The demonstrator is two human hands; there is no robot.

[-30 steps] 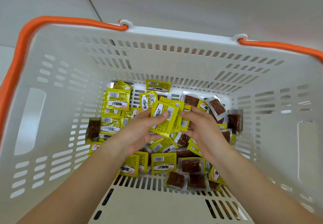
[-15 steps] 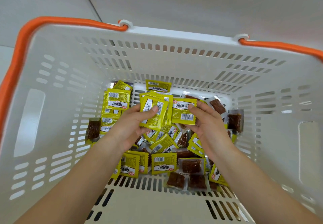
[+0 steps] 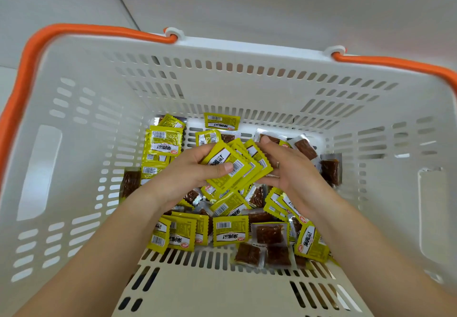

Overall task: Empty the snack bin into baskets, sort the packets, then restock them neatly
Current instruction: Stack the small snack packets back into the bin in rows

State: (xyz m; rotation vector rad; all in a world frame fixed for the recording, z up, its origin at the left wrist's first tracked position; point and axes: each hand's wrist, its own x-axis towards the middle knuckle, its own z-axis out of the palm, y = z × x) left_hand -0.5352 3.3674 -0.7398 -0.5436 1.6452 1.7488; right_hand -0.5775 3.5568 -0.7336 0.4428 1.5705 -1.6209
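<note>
Right, L hand [image 3: 188, 176] is gripping a fanned stack [image 3: 235, 168] of yellow packets above the pile in the basket [image 3: 74, 143], thumb on top. R hand [image 3: 291, 176], fingers straight, is pressing the stack's edge. Prob. best squaring edges before adding more, w/ brown ones [image 3: 269, 234] staying behind. Print is too blurry to read; barcodes showing.

In your slotted white plastic basket [image 3: 247, 89] with orange handles [image 3: 74, 30]: yellow barcoded foil packets [image 3: 230, 232], seemingly clear brown-filled packets [image 3: 269, 234].
</note>
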